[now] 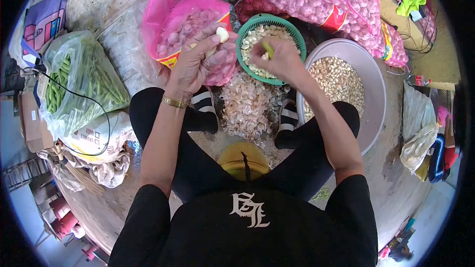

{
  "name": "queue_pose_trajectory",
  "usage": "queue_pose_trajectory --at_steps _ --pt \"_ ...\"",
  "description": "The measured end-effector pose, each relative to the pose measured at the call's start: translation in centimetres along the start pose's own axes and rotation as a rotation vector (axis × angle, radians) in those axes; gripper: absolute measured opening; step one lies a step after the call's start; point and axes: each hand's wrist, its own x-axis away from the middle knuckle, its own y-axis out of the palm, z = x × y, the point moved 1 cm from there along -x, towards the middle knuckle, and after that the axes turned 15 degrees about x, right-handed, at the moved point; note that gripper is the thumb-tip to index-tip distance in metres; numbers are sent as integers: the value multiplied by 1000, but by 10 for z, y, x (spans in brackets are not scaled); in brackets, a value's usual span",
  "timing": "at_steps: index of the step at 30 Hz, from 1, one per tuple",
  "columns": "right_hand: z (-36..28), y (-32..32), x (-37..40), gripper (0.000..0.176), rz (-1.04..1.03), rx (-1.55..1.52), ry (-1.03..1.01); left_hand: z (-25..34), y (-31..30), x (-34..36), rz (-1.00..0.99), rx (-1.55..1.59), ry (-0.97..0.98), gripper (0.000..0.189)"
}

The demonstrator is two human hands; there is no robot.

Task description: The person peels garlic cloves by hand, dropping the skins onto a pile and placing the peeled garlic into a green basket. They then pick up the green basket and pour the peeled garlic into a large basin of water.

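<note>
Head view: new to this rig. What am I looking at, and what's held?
There's no machine: it's one head-worn camera looking forward and down at two bare hands. The left hand holds a pale garlic clove; the right hand grips a yellow-green tool, its type unclear, above a green basket of pale cloves. On the floor lie papery garlic skins, a basin of brownish cloves and a pink mesh sack of garlic bulbs.
</note>
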Motion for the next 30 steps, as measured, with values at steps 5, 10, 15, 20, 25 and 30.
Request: queue_pose_trajectory --at_steps 5,10,15,20,25,30 --pt "7 47 11 19 -333 -245 -87 2 -5 0 -2 47 13 33" --pt "-10 50 16 20 -253 -231 -11 4 -13 0 22 73 24 33" --pt "-16 52 18 19 -292 -231 -39 7 -10 1 19 93 49 33" --pt "-18 43 14 25 -534 -143 160 9 -9 1 29 84 66 33" --pt "-10 42 16 25 -251 -345 -48 8 -7 3 67 -83 84 32" --pt "-34 13 9 23 -216 -579 140 3 -1 5 48 -460 101 30"
